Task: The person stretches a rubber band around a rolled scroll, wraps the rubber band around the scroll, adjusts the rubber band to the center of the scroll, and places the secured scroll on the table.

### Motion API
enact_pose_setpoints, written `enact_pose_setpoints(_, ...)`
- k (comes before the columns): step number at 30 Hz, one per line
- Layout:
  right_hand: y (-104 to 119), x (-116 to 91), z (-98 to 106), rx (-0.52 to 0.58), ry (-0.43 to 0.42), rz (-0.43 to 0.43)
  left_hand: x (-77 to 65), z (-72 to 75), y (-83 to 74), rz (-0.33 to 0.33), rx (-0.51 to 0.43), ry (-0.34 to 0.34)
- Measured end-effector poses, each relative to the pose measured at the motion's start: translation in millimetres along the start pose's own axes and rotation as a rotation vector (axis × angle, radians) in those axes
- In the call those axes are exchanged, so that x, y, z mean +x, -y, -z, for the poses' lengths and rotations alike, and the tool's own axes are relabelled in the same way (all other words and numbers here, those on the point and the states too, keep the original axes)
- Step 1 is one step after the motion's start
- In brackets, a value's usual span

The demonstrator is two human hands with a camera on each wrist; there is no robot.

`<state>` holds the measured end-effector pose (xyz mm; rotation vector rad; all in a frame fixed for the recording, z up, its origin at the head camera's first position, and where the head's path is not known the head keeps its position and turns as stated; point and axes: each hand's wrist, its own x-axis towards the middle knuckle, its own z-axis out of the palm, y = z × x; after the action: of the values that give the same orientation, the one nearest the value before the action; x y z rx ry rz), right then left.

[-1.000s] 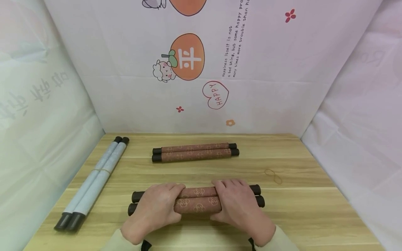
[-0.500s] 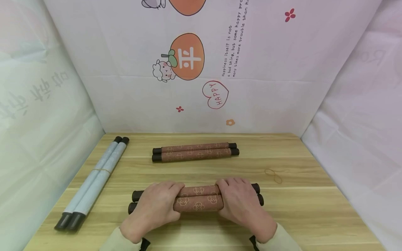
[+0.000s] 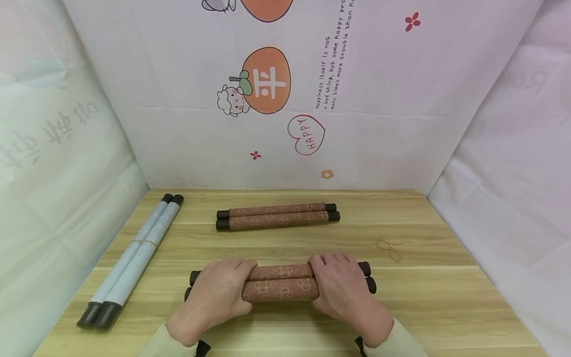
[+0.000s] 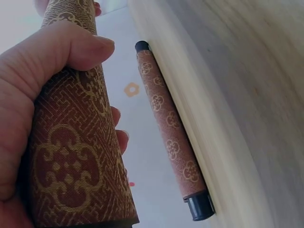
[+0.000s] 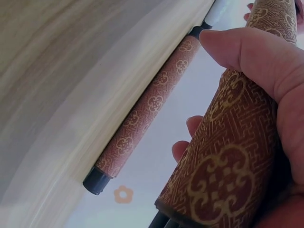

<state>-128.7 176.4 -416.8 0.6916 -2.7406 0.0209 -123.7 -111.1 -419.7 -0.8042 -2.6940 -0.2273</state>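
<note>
A brown hanging scroll (image 3: 281, 285) with gold cloud-like motifs lies crosswise before me, its two rolls side by side with black end knobs. My left hand (image 3: 219, 287) grips its left part, fingers over the far side and thumb on the near side. The right part is held the same way by my right hand (image 3: 341, 287). In the left wrist view the thumb (image 4: 88, 52) presses on the patterned roll, and fingertips show beyond it. The right wrist view likewise has a thumb (image 5: 223, 47) and fingertips round the roll. My palms hide much of both ends.
Behind the hands a second brown scroll (image 3: 278, 218) rests on the wooden table (image 3: 446, 297). A pale blue scroll (image 3: 138, 253), tied with a thin band, lies slanted at the left. A loose rubber band (image 3: 389, 251) is at the right. White printed cloth (image 3: 379, 148) walls the back and sides.
My right hand has shifted slightly right along the scroll, then my left hand slightly left, baring more of the middle. Both keep their grip; the other scrolls and the band have not moved.
</note>
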Motion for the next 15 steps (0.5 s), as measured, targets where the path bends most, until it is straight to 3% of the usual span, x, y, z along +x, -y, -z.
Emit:
enact_pose_setpoints(7,5.8,0.0,-1.9,-0.004,0.040,-0.001,-0.9,-0.9,-1.5,-0.019,-0.007,-0.024)
enact_pose_setpoints(15,9.7,0.1,-4.4,-0.019,0.008,0.013,-1.9,-1.3,-1.8,-0.020,0.000,-0.027)
